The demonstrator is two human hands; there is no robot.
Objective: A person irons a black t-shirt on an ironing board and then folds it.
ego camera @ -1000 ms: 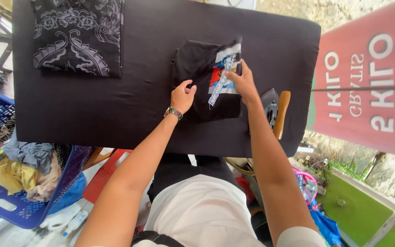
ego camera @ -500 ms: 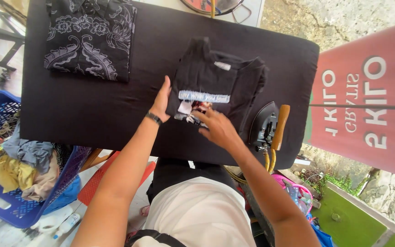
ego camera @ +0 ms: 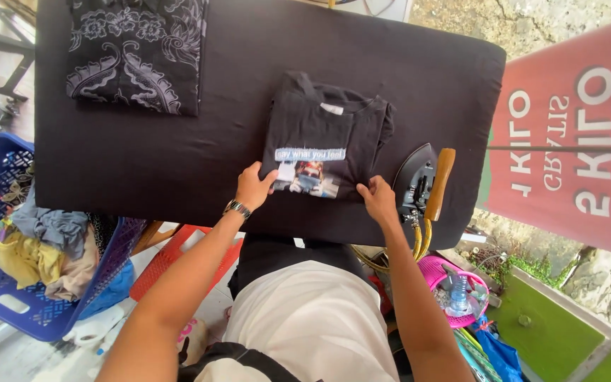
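Black cloth covers the ironing table [ego camera: 143, 163], and a folded black T-shirt [ego camera: 323, 138] is laid flat on it, near the middle. A pale strip and a small coloured picture are printed on the near part of the T-shirt, and a tiny white tag is seen at its neck. A big red sign [ego camera: 574, 141] with white letters is hung to the right of the T-shirt, past the table's edge.

The near left corner of the T-shirt is touched by the left hand [ego camera: 252, 187], with fingers bent loosely. The near right corner is touched by the right hand [ego camera: 380, 201], with fingers flat and a little spread. Nothing is gripped by either hand.

Half a second ago the hands were placed on the printed picture; now they are moved down to the bottom corners, and the T-shirt is seen smoother and squarer.

A dark iron [ego camera: 419, 184] with a wooden handle is stood just right of the T-shirt. A folded black cloth with grey swirls [ego camera: 136, 53] is laid well to the T-shirt's left. A blue plastic basket [ego camera: 8, 304] with holes, filled with soft clothes, is set below the table, far left of the T-shirt.
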